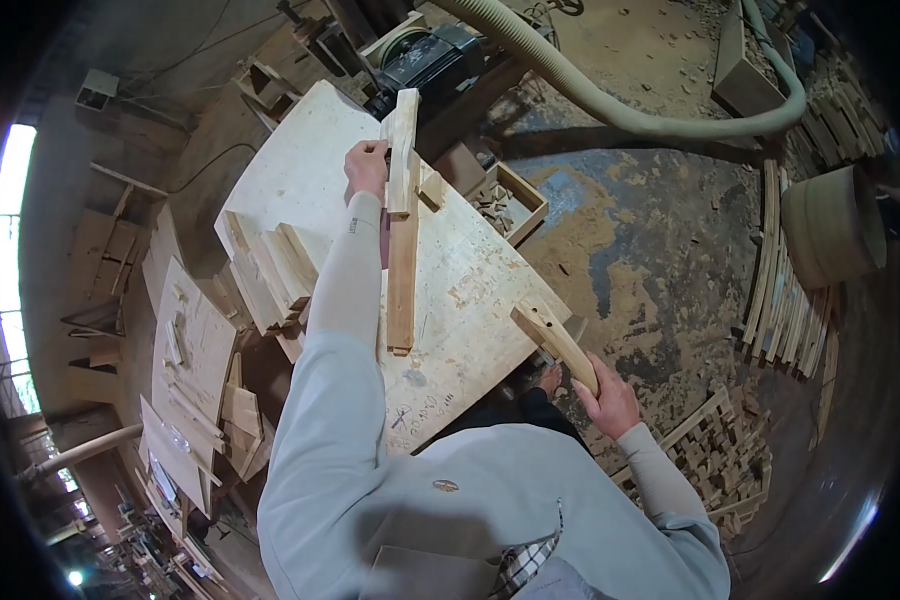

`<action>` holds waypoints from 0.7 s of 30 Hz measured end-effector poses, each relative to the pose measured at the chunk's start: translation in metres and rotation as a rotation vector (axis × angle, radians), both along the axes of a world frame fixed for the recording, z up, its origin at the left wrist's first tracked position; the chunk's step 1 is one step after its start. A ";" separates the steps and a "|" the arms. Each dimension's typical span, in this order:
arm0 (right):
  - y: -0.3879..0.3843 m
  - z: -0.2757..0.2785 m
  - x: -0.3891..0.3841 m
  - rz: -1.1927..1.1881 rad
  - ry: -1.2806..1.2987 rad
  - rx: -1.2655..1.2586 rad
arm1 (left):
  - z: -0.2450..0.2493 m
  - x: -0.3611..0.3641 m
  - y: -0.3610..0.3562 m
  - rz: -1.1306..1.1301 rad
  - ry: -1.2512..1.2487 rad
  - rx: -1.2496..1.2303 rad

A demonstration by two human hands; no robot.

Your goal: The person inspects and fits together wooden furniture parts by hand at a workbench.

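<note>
While our left hand (pixel 367 170) curls its fingers against the pale, squared wooden block (pixel 404 150) overlapping the long, tan wooden bar (pixel 402 285) on the cream, flat table (pixel 295 150), the head view cannot tell us whether they grip it. A knock could skew both. Our right fingers wrap the pale, tapering wooden piece (pixel 560 345) by the table's corner; a loose hold could drop it. Beyond, we see the wooden, open-topped box (pixel 530 226) containing small offcuts (pixel 495 205).

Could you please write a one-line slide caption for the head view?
Woodshop scene: the left hand at wooden bars on a pale worktable, the right hand gripping a curved wooden piece.
</note>
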State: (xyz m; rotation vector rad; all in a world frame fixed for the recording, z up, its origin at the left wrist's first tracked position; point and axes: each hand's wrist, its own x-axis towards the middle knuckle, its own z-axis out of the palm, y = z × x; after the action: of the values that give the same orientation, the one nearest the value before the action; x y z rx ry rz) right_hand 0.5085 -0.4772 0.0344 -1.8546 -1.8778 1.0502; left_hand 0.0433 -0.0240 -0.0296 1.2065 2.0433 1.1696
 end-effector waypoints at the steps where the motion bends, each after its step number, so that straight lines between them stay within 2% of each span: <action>1: 0.000 -0.003 0.001 -0.002 -0.006 0.010 | -0.005 -0.002 0.005 0.010 -0.001 -0.002; 3: 0.001 -0.004 0.001 0.007 -0.012 0.018 | -0.008 -0.003 0.010 0.000 0.080 0.055; 8: -0.004 -0.008 0.000 -0.022 0.030 -0.029 | 0.008 0.001 -0.001 0.009 0.112 0.022; 15: 0.045 -0.001 -0.042 -0.047 0.027 -0.089 | 0.004 -0.037 0.051 -0.003 0.190 0.043; 21: 0.046 -0.009 -0.044 -0.054 0.025 -0.072 | 0.005 -0.037 0.054 0.009 0.244 0.031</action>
State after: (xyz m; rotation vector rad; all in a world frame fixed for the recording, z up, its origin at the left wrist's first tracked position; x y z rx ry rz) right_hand 0.4642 -0.4311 0.0249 -1.9117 -1.7877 1.1308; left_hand 0.0065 0.0299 -0.0244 1.4171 2.2146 1.1079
